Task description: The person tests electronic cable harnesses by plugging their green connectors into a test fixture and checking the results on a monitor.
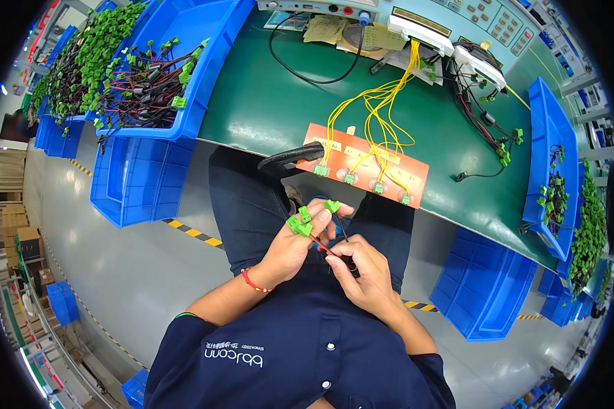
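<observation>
Over my lap, in front of the table edge, both hands are on a wire harness with black and red wires and green terminal connectors [300, 225]. My left hand [305, 235] is closed round it, several green connectors sticking out between and above its fingers. Close on the right, my right hand [363, 269] pinches the red and black wires lower down; a dark part of the harness shows beneath its fingers. Just beyond my hands, an orange board [368, 165] at the table's edge carries several green sockets [350, 178] joined to yellow wires [382, 102].
The green table [252, 102] bears a light-blue test instrument [484, 27] at the back. A blue bin [208, 61] heaped with harnesses stands left, another blue bin [552, 184] right. One loose harness [501, 153] lies right of the board. A black strap-like piece [290, 160] overlaps the board's left end.
</observation>
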`<state>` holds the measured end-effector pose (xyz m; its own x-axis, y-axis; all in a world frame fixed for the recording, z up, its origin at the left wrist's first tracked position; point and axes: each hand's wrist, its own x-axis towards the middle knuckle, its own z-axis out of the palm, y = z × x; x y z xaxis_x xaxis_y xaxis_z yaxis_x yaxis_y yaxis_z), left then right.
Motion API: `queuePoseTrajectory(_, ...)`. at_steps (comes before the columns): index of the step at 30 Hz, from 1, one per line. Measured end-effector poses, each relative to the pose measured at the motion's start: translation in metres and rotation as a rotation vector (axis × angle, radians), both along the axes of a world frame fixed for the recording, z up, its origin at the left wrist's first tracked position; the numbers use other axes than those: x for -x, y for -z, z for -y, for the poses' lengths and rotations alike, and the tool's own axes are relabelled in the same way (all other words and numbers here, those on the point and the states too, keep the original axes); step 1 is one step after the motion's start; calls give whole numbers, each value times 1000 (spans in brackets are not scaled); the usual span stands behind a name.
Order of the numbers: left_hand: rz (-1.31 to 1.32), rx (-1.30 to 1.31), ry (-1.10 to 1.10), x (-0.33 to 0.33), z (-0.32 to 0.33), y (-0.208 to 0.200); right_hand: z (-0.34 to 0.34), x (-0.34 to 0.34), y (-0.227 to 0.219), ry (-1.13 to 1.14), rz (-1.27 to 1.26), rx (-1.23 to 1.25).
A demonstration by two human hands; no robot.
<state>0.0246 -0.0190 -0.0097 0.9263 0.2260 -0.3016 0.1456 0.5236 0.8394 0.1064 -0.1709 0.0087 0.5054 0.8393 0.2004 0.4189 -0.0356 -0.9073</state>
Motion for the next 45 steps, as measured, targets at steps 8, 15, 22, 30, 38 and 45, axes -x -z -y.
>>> queuePoseTrajectory(8,23,129,-128,3,-13,-15,16,-22,-3,294,-382,-250)
queuePoseTrajectory(15,17,37,-182,14,-30,-10,21,-35,-8,317,-818,-512)
queuePoseTrajectory(22,245,428,107,25,-42,-18,-12,-28,18,222,-825,-117)
queuePoseTrajectory(30,-97,-22,-211,8,-30,-9,-39,-30,24,118,-758,-69)
queuePoseTrajectory(38,-108,-29,-170,-13,-39,-8,-53,-28,17,114,-1241,-131)
queuePoseTrajectory(45,-98,0,-176,-21,-44,-14,-56,-36,23,120,-1229,-165)
